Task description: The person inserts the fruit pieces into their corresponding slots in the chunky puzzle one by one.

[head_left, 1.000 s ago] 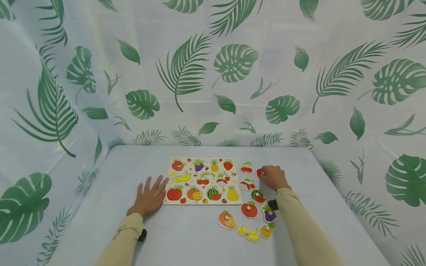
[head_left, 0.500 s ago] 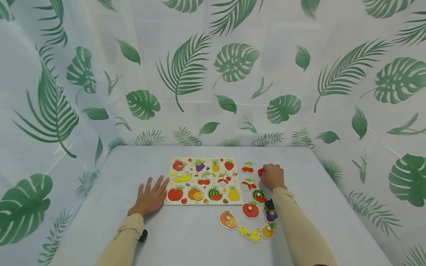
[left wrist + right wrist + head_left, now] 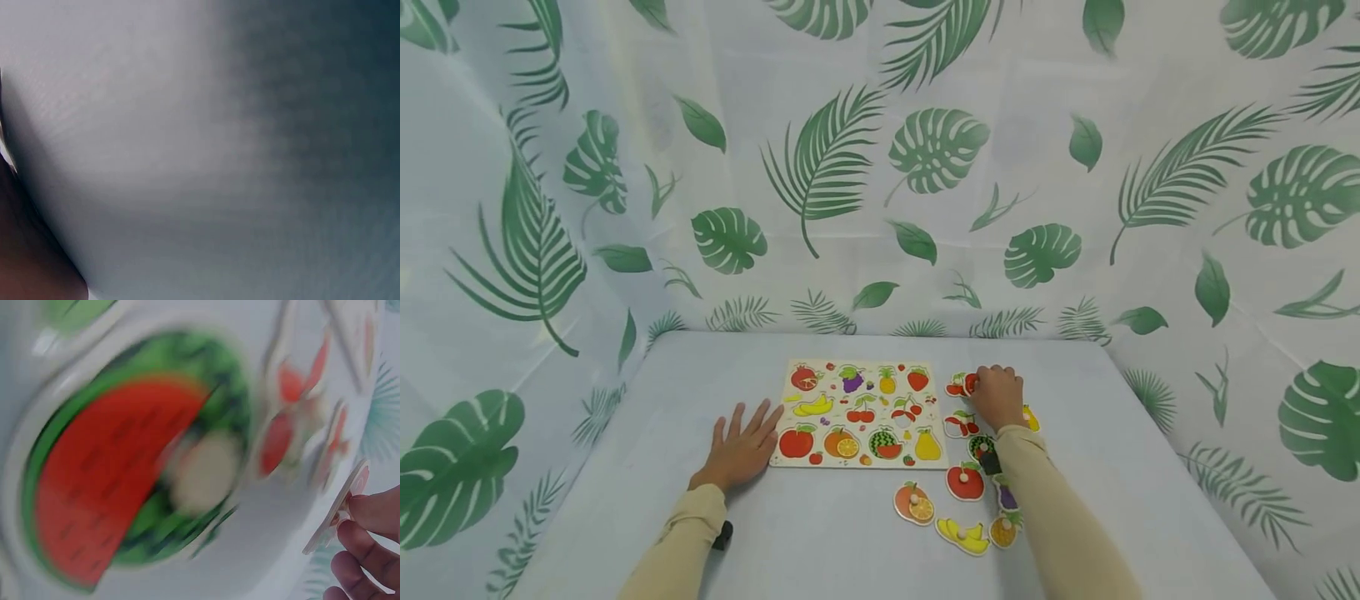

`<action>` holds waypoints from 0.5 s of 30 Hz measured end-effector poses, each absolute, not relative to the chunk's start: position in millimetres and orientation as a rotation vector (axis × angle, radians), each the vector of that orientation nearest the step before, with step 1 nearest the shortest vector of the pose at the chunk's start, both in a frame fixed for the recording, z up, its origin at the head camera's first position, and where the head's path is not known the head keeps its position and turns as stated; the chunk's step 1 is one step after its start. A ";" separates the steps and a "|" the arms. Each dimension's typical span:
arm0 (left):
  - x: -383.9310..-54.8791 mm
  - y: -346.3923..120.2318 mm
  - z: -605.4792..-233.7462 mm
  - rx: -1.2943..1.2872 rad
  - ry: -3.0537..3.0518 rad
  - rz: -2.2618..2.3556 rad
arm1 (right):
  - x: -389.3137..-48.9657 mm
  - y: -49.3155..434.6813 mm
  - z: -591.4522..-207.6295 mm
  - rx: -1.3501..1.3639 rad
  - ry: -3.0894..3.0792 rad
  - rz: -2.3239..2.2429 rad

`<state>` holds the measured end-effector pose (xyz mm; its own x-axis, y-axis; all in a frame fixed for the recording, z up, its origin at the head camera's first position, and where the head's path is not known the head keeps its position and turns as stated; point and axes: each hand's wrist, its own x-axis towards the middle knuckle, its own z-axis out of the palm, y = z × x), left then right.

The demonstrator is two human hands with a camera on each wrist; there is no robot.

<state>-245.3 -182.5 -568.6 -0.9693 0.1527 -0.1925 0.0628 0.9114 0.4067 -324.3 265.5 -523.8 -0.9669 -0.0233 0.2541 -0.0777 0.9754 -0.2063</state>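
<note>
A wooden fruit puzzle board [image 3: 859,457] lies on the table, with printed fruit pictures in its shaped spaces. My left hand [image 3: 737,447] rests with fingers spread at the board's left edge, fingertips touching its rim. My right hand [image 3: 997,396] pinches a red fruit puzzle piece [image 3: 969,383] by its knob between thumb and fingers. In the right wrist view this piece [image 3: 340,509] is tilted on edge, clear of the table. In the head view it overlaps the cherry piece [image 3: 955,386]. A second cherry piece [image 3: 958,425] lies just below.
Right of and below the board lie loose knobbed pieces: watermelon [image 3: 981,447], apple [image 3: 965,482], orange [image 3: 913,503], bananas [image 3: 964,536], pineapple [image 3: 1003,530], grapes [image 3: 1006,495] and a yellow piece [image 3: 1032,418]. The right forearm partly covers some. A leaf-patterned sheet [image 3: 850,208] hangs behind the table.
My right hand has lifted the red fruit piece and moved left toward the board, over the cherry piece. A yellow piece now shows beside the right wrist. The left hand stays put.
</note>
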 end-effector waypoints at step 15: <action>-249.0 -187.2 -570.0 0.192 2.857 0.600 | -342.6 166.4 -521.1 0.334 -2.817 0.386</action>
